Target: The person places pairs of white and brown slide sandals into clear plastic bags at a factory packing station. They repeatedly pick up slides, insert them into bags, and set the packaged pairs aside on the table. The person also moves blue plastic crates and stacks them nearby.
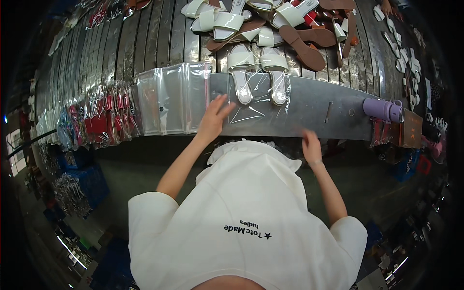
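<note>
A pair of white slide sandals lies side by side on the grey bench plate: the left sandal (241, 72) and the right sandal (276, 72). Clear plastic film (249, 114) shows around and below them; whether the sandals are inside it or on top I cannot tell. My left hand (212, 117) is open, its fingers spread beside the film's left edge, between it and a stack of clear plastic bags (171, 101). Over the bench's near edge, my right hand (311, 146) is open and slightly blurred, with nothing visible in it, apart from the sandals.
Beyond the plate, a pile of white sandals (227, 25) with brown soles (309, 50) covers the slatted conveyor (159, 41). Red packaged items (106, 113) line the bench's left side. A lilac bottle (383, 110) lies at the right beside a brown box (411, 128).
</note>
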A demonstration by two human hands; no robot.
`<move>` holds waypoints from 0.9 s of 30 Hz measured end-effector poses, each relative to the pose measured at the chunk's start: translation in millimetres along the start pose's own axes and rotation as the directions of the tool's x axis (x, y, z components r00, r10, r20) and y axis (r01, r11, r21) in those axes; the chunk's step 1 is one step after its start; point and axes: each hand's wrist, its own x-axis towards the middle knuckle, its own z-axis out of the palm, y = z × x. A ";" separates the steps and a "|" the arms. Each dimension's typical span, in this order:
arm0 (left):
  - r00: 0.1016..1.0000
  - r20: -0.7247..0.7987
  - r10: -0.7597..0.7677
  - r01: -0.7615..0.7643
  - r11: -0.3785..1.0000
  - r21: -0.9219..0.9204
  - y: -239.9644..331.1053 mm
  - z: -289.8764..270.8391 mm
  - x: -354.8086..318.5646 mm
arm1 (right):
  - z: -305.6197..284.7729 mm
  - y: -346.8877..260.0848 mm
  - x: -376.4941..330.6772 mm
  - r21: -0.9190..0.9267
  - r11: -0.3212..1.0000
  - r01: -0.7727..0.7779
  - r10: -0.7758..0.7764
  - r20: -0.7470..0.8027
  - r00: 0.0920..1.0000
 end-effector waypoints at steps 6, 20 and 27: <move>0.896 0.199 0.397 -0.383 0.917 -0.107 -21.2 6.0 39.0 | -12.0 -43.3 113.6 -0.187 0.476 0.859 -0.858 0.114 0.500; 0.602 0.761 -0.243 0.728 0.559 -0.397 42.1 53.9 102.6 | 10.2 4.4 87.4 0.035 0.904 -0.427 0.425 -0.186 0.886; 0.986 -0.120 -0.118 0.137 0.977 0.166 -39.3 -34.2 286.3 | -43.5 114.2 57.2 0.015 0.827 -0.562 0.509 -0.443 0.738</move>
